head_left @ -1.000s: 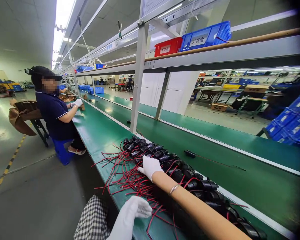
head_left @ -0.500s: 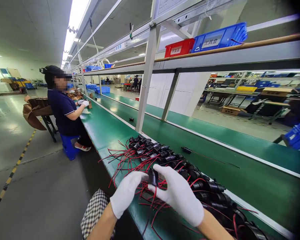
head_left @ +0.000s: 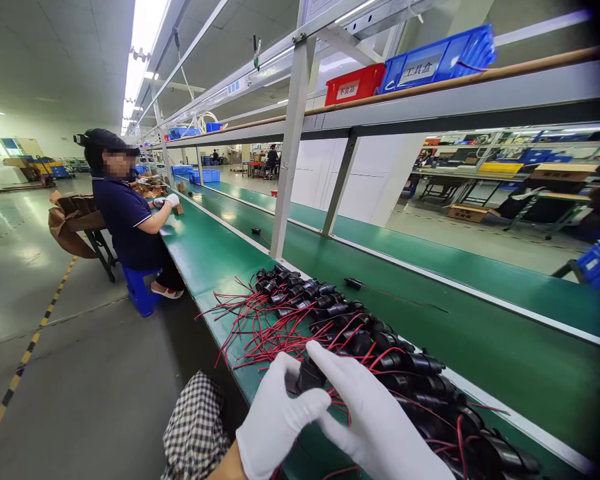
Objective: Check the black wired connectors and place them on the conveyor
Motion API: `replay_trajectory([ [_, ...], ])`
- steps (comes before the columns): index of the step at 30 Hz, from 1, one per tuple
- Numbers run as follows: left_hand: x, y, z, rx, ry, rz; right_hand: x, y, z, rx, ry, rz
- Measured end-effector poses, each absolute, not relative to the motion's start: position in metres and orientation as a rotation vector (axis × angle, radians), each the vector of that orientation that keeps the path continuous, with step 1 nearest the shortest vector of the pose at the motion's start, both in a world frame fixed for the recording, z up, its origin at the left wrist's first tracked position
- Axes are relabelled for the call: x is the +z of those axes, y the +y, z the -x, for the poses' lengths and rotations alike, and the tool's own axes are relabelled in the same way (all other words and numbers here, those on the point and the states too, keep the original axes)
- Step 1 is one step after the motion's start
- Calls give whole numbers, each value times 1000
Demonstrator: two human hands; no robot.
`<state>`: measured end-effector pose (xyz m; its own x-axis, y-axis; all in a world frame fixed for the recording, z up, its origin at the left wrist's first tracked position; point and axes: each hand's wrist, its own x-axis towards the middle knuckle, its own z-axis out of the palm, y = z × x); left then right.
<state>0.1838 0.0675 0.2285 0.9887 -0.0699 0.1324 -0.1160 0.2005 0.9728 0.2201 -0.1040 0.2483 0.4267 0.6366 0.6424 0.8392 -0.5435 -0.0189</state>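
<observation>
In front of me, above the near edge of the green bench, I hold a black cylindrical part (head_left: 310, 377) with both white-gloved hands. My left hand (head_left: 280, 419) is closed around its near-left side, thumb stretched across the front. Against its right side rest the fingers of my right hand (head_left: 373, 412). The gloves cover much of the part and its wires. Just beyond my hands lies a long pile of similar black parts (head_left: 390, 360). Their red wires (head_left: 275, 333) spread toward the bench's left edge.
A green conveyor belt (head_left: 405, 285) runs behind the pile, carrying a black part (head_left: 353, 283) with a trailing wire. A white post (head_left: 286, 167) rises beside it. Overhead, a shelf holds a red bin (head_left: 355, 85) and blue bins (head_left: 437, 60). A co-worker (head_left: 123, 207) sits farther along the bench.
Both hands have come lower and nearer to me with the black part, and my left thumb now crosses its front. The part on the belt has moved left, away from me.
</observation>
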Motion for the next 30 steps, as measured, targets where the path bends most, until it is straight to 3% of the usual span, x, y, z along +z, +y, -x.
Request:
replay_trajectory([
  [4,228,58,-178,10,-247,-1322,249,-102,-220,-670,-1003,2293],
  [7,226,57,-177,-70,-341,-1193,251,-106,-221,-367,-795,2304],
  [14,224,50,-176,-115,-450,-887,270,-122,-217,-25,-727,2083],
  [20,217,43,-177,-144,-524,-777,284,-113,-210,-190,-652,1858],
  [26,212,49,-173,-85,-459,-1119,269,-109,-210,-426,-899,1962],
  [30,215,45,-172,-141,-353,-904,258,-112,-214,-585,-1000,2066],
])
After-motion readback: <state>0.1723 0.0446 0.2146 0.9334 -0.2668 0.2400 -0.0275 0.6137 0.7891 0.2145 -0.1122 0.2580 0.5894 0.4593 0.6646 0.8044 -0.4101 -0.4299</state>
